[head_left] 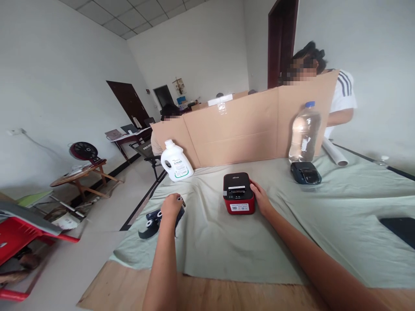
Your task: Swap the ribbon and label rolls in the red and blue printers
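A receipt printer (239, 194) with a black top and red base stands on the pale green cloth (233, 246) in the middle. Against its right side rests my right hand (260, 198), fingers stretched out and not wrapped around it. To the left, my left hand (171, 205) is closed on a small dark roll (181, 200), which it partly hides. Below and beside that hand lie several similar dark rolls (152, 223) with white cores, one with a loose strip curling out.
Behind the printer stands a cardboard partition (233, 134). A white jug (177, 162) is at the left, a clear bottle (304, 134) at the right. Near the bottle are a small black device (305, 173) and a white tube (335, 152). A person (345, 93) is behind the partition.
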`<action>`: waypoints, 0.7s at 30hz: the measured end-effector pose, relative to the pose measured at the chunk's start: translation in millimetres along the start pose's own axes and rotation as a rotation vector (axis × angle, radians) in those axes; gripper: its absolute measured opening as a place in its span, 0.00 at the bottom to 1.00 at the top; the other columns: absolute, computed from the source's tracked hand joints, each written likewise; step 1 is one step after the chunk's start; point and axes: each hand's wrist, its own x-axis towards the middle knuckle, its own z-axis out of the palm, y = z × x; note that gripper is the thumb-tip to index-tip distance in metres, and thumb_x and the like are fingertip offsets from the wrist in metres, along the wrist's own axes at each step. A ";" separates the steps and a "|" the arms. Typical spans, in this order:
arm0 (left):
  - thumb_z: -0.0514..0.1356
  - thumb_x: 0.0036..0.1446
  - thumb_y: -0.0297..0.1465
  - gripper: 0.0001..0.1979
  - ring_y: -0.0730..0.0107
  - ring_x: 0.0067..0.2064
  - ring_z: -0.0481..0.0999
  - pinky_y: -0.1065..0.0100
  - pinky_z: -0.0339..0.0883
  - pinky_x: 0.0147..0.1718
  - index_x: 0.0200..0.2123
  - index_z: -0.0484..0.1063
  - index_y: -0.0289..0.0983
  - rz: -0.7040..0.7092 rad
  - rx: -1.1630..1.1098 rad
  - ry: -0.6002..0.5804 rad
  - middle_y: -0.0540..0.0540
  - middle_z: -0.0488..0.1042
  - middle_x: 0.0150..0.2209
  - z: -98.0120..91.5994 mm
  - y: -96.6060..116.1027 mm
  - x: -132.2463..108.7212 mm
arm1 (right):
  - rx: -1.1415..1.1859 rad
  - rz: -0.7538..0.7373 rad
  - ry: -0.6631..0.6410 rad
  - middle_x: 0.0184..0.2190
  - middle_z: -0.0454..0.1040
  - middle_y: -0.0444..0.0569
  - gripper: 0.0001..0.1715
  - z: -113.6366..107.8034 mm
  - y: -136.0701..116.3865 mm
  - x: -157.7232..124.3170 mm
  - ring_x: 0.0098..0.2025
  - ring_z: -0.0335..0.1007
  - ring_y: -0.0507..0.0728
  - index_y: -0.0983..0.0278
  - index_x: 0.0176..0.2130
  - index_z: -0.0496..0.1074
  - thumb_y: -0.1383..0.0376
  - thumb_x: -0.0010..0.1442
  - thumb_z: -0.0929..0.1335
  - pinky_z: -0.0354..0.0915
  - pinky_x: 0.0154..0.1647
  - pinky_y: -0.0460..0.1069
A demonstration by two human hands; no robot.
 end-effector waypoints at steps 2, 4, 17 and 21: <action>0.60 0.57 0.32 0.19 0.50 0.54 0.77 0.63 0.67 0.47 0.52 0.78 0.40 0.028 0.028 -0.021 0.38 0.79 0.51 -0.2 -7.3 -13.9 | -0.010 -0.008 -0.006 0.58 0.75 0.51 0.34 -0.2 -0.9 -0.3 0.62 0.67 0.64 0.60 0.56 0.74 0.43 0.59 0.69 0.57 0.67 0.61; 0.59 0.58 0.33 0.19 0.51 0.54 0.77 0.63 0.67 0.48 0.52 0.77 0.39 0.050 0.045 -0.037 0.38 0.79 0.51 0.8 -14.8 -27.8 | -0.015 -0.017 -0.007 0.58 0.75 0.51 0.33 0.1 -1.9 -0.7 0.62 0.67 0.64 0.60 0.56 0.74 0.44 0.59 0.69 0.57 0.68 0.61; 0.60 0.61 0.41 0.26 0.54 0.62 0.71 0.57 0.65 0.61 0.60 0.72 0.36 0.334 -0.959 -0.316 0.39 0.70 0.62 43.6 93.8 -62.4 | -0.025 -0.042 -0.268 0.68 0.63 0.49 0.42 -18.4 1.4 -17.7 0.69 0.58 0.67 0.54 0.66 0.64 0.51 0.55 0.69 0.56 0.68 0.64; 0.64 0.58 0.41 0.29 0.54 0.66 0.67 0.55 0.60 0.66 0.61 0.71 0.39 0.473 -1.277 -0.601 0.45 0.68 0.64 49.2 131.6 -57.3 | -0.432 -0.119 -0.295 0.70 0.58 0.53 0.50 -26.2 -2.0 -34.9 0.71 0.53 0.68 0.55 0.69 0.56 0.53 0.54 0.73 0.50 0.70 0.67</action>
